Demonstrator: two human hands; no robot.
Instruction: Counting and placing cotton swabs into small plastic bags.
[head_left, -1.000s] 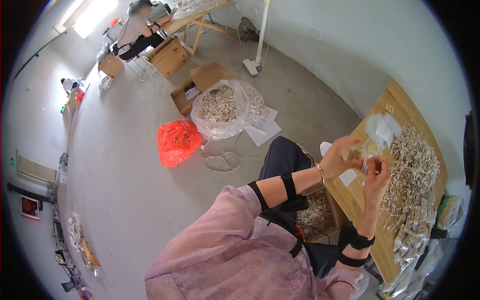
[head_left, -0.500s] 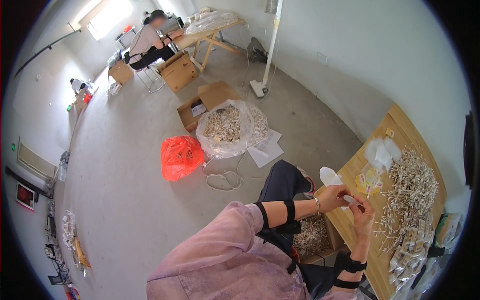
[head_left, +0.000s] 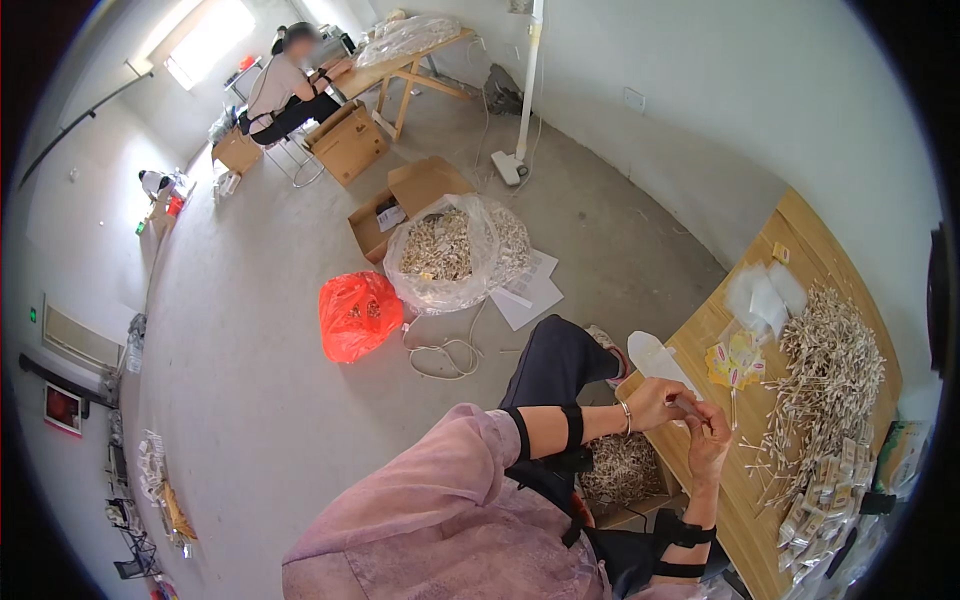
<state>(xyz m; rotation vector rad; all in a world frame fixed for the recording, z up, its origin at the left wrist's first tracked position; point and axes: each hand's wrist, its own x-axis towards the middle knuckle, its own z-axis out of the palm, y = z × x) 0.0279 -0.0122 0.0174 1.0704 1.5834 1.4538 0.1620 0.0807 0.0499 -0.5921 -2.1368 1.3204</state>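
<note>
Both my hands meet over the near edge of the wooden table [head_left: 735,455]. My left hand [head_left: 655,403] is closed with its fingertips on a small translucent packet [head_left: 685,404]. From the other side my right hand [head_left: 710,438] pinches the same packet; its contents are too small to make out. A white sheet-like piece [head_left: 648,352] lies just beyond my left hand at the table edge. Yellow flower-shaped cards [head_left: 735,362] and clear plastic bags [head_left: 765,298] lie farther back. To the right spreads a big heap of loose cotton swabs [head_left: 825,370].
Filled clear packs [head_left: 825,495] are piled at the table's right end. Below the near edge stands a carton of swabs [head_left: 622,470]. A large clear bag of swabs [head_left: 440,250], a red plastic bag [head_left: 360,317] and a white cable [head_left: 440,360] lie on the floor. Another person [head_left: 290,85] sits far off.
My hands, still together on the packet, have shifted slightly left and down in the picture. The view has turned slightly; the objects on the table look unmoved.
</note>
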